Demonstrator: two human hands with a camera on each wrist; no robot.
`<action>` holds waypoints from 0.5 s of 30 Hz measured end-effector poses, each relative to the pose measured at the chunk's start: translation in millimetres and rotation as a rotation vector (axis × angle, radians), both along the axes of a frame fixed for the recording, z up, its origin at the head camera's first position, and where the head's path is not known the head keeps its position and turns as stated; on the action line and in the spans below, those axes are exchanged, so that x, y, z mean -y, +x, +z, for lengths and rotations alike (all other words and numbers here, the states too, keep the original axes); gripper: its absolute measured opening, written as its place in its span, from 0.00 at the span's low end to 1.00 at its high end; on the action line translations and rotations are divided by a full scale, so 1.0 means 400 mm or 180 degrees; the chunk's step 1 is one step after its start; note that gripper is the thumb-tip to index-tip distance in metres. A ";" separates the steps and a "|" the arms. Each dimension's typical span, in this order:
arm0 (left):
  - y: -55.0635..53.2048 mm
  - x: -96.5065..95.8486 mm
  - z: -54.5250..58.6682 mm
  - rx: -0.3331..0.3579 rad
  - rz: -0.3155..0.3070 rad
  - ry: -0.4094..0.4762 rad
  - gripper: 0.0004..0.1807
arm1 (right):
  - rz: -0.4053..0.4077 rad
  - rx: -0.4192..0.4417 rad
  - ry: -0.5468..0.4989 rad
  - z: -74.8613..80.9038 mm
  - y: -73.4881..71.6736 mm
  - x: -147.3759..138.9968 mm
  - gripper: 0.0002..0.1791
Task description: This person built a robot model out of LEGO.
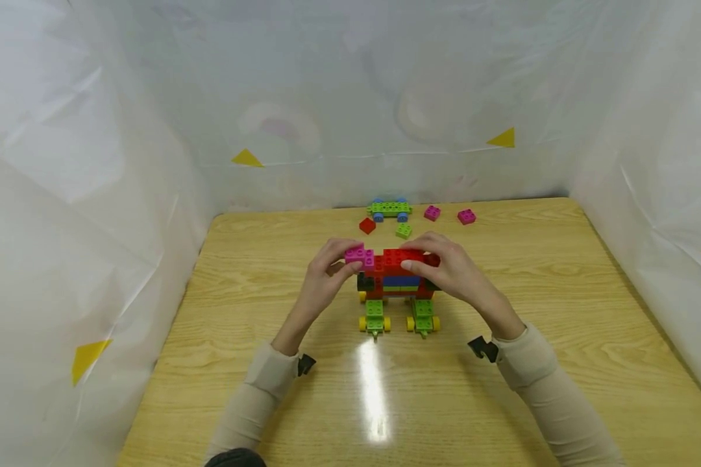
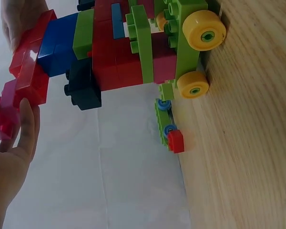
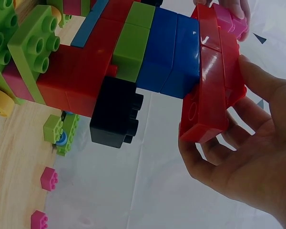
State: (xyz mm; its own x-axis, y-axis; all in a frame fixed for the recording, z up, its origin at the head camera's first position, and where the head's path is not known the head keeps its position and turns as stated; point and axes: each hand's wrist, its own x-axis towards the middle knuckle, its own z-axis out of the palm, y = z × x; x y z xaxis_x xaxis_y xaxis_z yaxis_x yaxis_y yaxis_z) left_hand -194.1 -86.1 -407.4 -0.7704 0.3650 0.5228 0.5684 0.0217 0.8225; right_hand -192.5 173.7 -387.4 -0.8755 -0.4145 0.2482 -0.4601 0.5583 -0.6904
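Note:
A tall toy-brick model (image 1: 401, 281) stands on the table before me, stacked in red, blue and green. Green wheeled bases (image 1: 375, 310) with yellow wheels carry it. Black bricks (image 3: 112, 114) jut out from its sides. Pink bricks (image 1: 356, 255) sit at the left end of the top, and my left hand (image 1: 326, 272) pinches them between thumb and fingers. On the right, my right hand (image 1: 446, 263) grips the red bricks (image 3: 212, 81) of the top layer, thumb in front and fingers behind. Its fingertips curl under the lower edge in the right wrist view.
Along the table's far edge lie a green wheeled base (image 1: 389, 209) with blue wheels, a red brick (image 1: 367, 226), a green brick (image 1: 404, 231) and two pink bricks (image 1: 432, 213). White sheeting (image 1: 350, 97) with yellow triangles encloses the wooden table (image 1: 257, 259).

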 end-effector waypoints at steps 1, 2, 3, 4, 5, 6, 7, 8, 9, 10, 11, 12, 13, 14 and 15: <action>0.000 -0.001 -0.001 -0.0024 0.0022 -0.0003 0.18 | 0.0004 -0.0005 -0.0007 0.001 0.000 0.000 0.19; 0.000 -0.001 -0.002 -0.0041 0.0037 -0.0001 0.18 | 0.0003 -0.0014 -0.0010 0.001 -0.001 0.000 0.19; 0.000 -0.001 -0.003 -0.0054 0.0049 -0.0004 0.18 | 0.0006 -0.0021 -0.0009 0.001 -0.001 0.000 0.19; -0.001 -0.001 -0.004 -0.0054 0.0057 -0.0005 0.18 | 0.0006 -0.0027 -0.0007 0.001 -0.001 0.000 0.19; -0.001 -0.001 -0.005 -0.0043 0.0059 0.0000 0.18 | 0.0007 -0.0026 -0.0008 0.001 -0.001 0.000 0.19; -0.002 0.000 -0.006 -0.0029 0.0058 0.0003 0.18 | 0.0007 -0.0029 0.0001 0.001 -0.001 -0.001 0.19; -0.002 0.000 -0.006 -0.0008 0.0046 0.0015 0.18 | 0.0009 -0.0031 0.0000 0.000 -0.001 -0.001 0.19; -0.002 0.000 -0.006 0.0015 0.0028 0.0036 0.18 | 0.0008 -0.0025 0.0006 -0.001 -0.001 -0.001 0.19; -0.002 0.000 -0.005 0.0031 0.0013 0.0055 0.18 | 0.0010 -0.0018 0.0008 -0.001 -0.001 -0.001 0.19; -0.001 0.001 -0.005 0.0047 -0.0001 0.0078 0.18 | 0.0010 -0.0010 0.0004 -0.002 0.000 -0.001 0.19; -0.001 0.001 -0.004 0.0058 -0.0015 0.0100 0.18 | 0.0013 -0.0005 -0.0001 -0.002 0.000 -0.001 0.19; -0.001 0.001 -0.004 0.0063 -0.0023 0.0115 0.18 | 0.0016 -0.0003 -0.0005 -0.003 0.000 -0.001 0.19; 0.001 0.001 -0.003 0.0067 -0.0026 0.0134 0.18 | 0.0021 -0.0004 -0.0010 -0.003 0.000 -0.001 0.19; 0.001 0.001 -0.003 0.0077 -0.0021 0.0148 0.18 | 0.0022 -0.0004 -0.0014 -0.003 0.000 -0.001 0.19; 0.002 0.001 -0.003 0.0082 -0.0010 0.0153 0.18 | 0.0023 -0.0007 -0.0015 -0.003 0.000 -0.001 0.19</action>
State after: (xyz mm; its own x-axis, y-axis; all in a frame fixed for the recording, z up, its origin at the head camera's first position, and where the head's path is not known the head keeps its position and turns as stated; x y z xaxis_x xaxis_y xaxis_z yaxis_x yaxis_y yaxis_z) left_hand -193.4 -86.4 -408.5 -0.7827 0.3423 0.5198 0.5471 -0.0199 0.8369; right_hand -192.6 174.0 -388.5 -0.8720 -0.4195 0.2522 -0.4656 0.5517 -0.6920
